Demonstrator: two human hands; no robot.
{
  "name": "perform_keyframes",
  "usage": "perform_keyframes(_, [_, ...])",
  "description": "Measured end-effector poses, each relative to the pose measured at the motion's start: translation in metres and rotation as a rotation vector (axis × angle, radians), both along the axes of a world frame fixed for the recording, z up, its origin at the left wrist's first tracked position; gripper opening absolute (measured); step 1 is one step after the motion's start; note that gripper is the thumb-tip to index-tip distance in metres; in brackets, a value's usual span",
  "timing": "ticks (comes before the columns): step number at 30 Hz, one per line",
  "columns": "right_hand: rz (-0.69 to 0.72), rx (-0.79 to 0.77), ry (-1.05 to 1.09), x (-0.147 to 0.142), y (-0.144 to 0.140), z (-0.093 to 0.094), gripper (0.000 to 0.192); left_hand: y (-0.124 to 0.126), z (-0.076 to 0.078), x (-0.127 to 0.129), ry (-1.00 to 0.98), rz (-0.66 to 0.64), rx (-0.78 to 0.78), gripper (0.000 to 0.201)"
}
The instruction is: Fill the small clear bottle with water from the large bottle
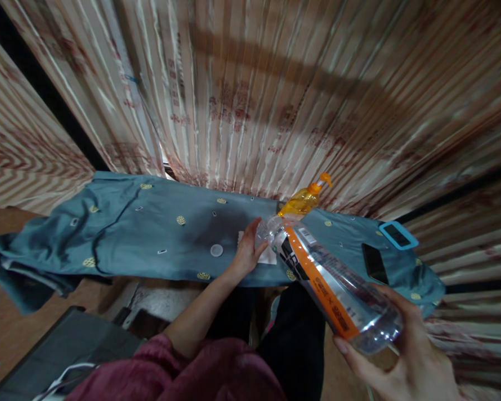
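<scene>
My right hand point(413, 345) is wrapped round the base of a large clear plastic bottle point(317, 278) with an orange, black and silver label. The bottle is tilted, its neck pointing down-left over a small clear plastic cup point(260, 231). The fingers of my left hand point(246, 250) are closed round that cup, above a white paper sheet point(269, 256). Whether liquid is flowing I cannot tell. Just behind the bottle's neck stands a pump bottle point(298, 203) of yellow liquid with an orange pump head. A round translucent lid point(216, 250) lies left of my left hand.
A green-blue cloth point(125, 234) with yellow pineapple prints covers the long narrow table. On its right end lie a dark phone point(374, 263) and a blue-framed device point(398, 235). Striped curtains point(242, 111) hang close behind. A dark box-like surface point(45, 351) with a white cable is at lower left.
</scene>
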State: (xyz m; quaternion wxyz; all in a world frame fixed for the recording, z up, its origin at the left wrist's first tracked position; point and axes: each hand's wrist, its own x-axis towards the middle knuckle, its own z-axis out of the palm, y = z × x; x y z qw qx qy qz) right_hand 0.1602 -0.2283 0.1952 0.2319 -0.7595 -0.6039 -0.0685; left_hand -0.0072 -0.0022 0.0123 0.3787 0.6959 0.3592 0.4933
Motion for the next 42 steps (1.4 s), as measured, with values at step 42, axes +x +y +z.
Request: perform_keyframes(42, [0.182,0.035,-0.211,0.022,0.004,0.0,0.079,0.0,-0.002,0.001,-0.042,0.006,0.014,0.064])
